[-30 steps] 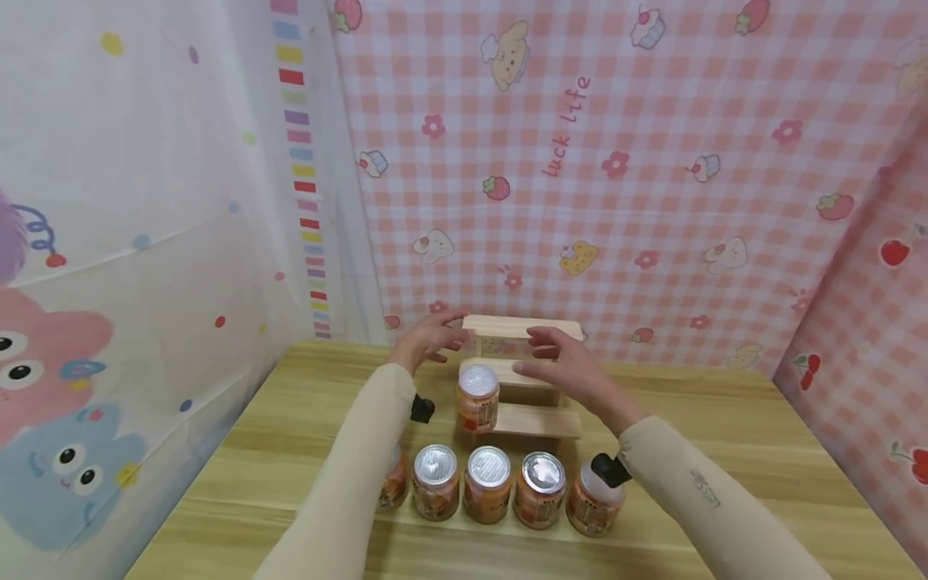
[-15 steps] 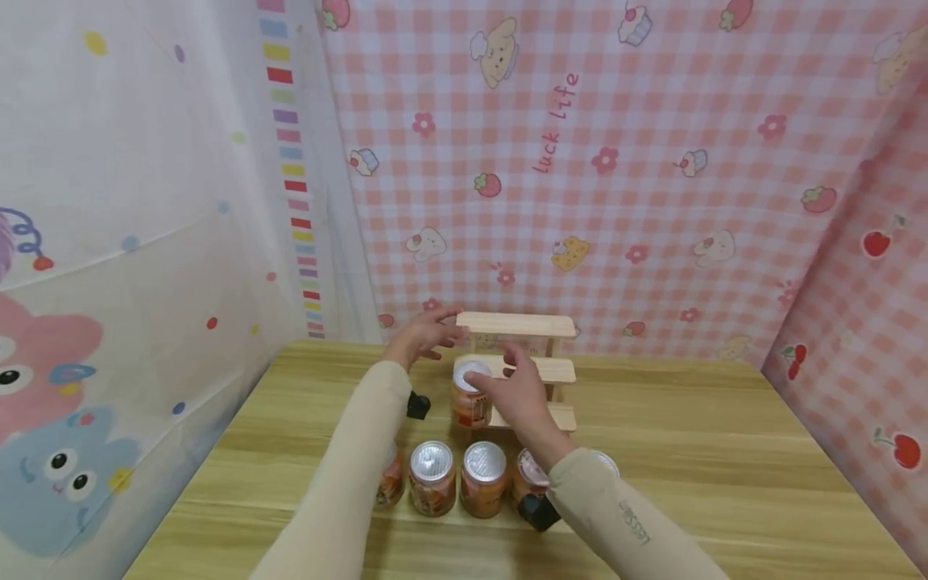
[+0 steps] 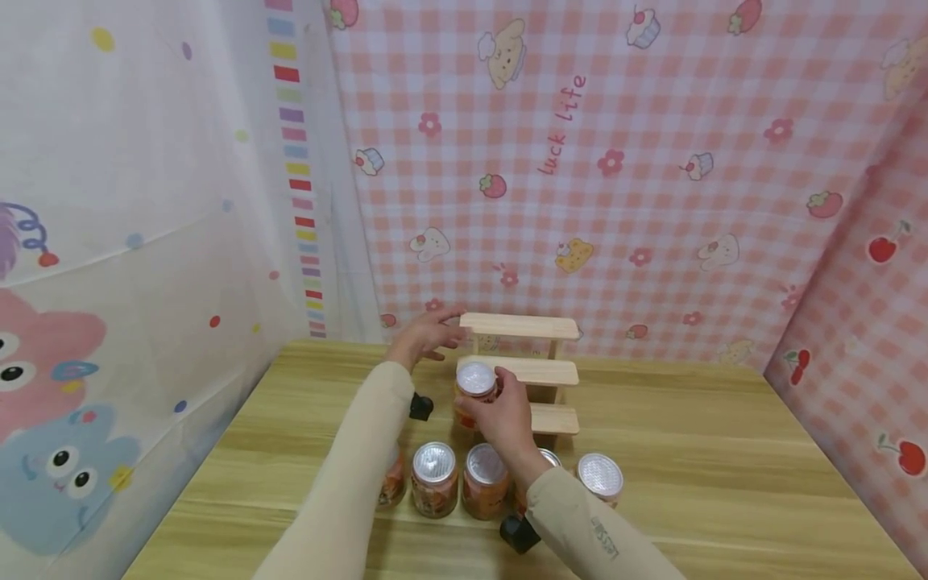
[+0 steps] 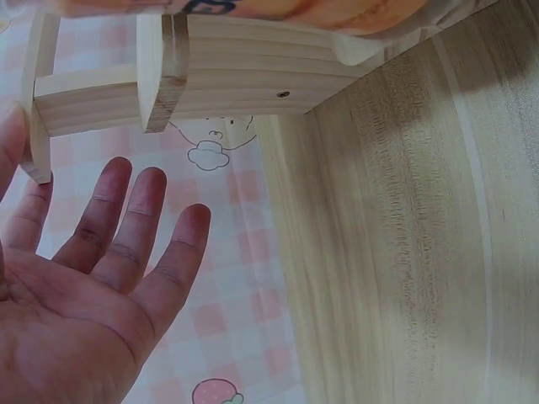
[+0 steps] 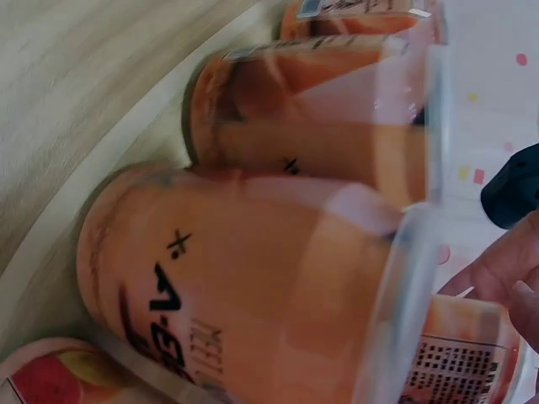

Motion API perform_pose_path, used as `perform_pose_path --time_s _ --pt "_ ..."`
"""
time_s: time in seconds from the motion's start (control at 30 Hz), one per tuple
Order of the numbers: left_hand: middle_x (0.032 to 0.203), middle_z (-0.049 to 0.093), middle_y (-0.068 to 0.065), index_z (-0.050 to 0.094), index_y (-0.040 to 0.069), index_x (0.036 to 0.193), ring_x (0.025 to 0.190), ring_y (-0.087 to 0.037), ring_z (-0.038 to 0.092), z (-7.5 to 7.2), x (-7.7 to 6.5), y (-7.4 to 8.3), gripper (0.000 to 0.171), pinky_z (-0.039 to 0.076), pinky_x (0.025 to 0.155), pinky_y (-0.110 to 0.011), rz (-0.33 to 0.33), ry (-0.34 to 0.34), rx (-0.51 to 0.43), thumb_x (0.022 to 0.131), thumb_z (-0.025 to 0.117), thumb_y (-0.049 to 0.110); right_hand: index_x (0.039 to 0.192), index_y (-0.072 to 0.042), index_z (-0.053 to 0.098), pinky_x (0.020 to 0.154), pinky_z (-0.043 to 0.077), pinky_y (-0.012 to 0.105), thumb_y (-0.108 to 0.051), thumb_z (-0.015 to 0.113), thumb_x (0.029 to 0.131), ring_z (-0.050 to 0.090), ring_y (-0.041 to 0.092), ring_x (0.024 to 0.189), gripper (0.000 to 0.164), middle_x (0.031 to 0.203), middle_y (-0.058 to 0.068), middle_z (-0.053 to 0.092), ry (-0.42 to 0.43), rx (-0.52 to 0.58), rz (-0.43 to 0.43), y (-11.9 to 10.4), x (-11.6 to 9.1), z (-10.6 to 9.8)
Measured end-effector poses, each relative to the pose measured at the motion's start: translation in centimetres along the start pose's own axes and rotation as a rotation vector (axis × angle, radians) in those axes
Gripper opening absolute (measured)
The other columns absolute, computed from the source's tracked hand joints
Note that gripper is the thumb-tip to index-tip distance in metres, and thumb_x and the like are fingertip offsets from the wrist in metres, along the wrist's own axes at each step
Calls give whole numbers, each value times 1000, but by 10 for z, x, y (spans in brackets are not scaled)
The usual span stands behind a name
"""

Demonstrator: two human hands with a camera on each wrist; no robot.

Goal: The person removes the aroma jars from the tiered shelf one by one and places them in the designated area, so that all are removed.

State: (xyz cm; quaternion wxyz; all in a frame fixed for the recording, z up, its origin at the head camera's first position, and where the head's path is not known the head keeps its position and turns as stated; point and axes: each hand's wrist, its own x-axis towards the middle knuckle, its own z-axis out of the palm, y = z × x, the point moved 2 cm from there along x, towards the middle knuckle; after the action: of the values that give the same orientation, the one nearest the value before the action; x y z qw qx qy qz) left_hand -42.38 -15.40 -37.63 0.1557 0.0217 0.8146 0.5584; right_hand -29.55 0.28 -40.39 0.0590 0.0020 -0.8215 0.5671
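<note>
A three-tier wooden shelf [image 3: 554, 372] stands at the back of the table. My left hand [image 3: 428, 337] pinches the left end of its top board between thumb and index finger; the other fingers are spread and relaxed in the left wrist view. On the left end of the lowest tier is an orange can [image 3: 476, 377] with a silvery lid. My right hand [image 3: 503, 415] grips this can from the right side, thumb in front and fingers behind. In the right wrist view the gripped can [image 5: 463, 349] shows small printed text, partly behind nearer cans.
A row of similar cans [image 3: 435, 479] stands in front of the shelf, several in all. The right forearm crosses above one can [image 3: 547, 459], and the rightmost can [image 3: 600, 475] is beside the sleeve. Patterned cloths [image 3: 616, 201] hang behind and at both sides of the wooden table [image 3: 689, 451].
My right hand has moved left and down from the shelf's right side to the can on the lowest tier and taken hold of it. The left hand has stayed at the top board.
</note>
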Motion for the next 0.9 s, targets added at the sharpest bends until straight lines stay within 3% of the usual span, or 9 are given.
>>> perform_pose_path --time_s 0.23,0.67,0.9 --pt "142 53 -16 39 20 154 126 -32 54 1 -3 1 64 47 100 -51 -2 8 1 97 65 30 134 6 50 72 60 36 -7 85 78 60 34 112 68 123 21 61 -28 29 24 6 4 2" --pt "141 54 -16 40 21 153 126 -35 54 1 3 -2 61 46 100 -54 -16 23 -8 97 65 28 128 3 58 63 58 30 -13 85 78 65 26 95 59 113 16 64 -82 5 -20 9 8 -1" --pt "146 50 -14 37 22 154 128 -34 52 0 5 -3 63 44 101 -55 -27 -3 -13 98 65 29 133 2 54 64 60 38 -13 84 81 67 24 82 62 115 17 60 -128 50 -1 5 5 -4"
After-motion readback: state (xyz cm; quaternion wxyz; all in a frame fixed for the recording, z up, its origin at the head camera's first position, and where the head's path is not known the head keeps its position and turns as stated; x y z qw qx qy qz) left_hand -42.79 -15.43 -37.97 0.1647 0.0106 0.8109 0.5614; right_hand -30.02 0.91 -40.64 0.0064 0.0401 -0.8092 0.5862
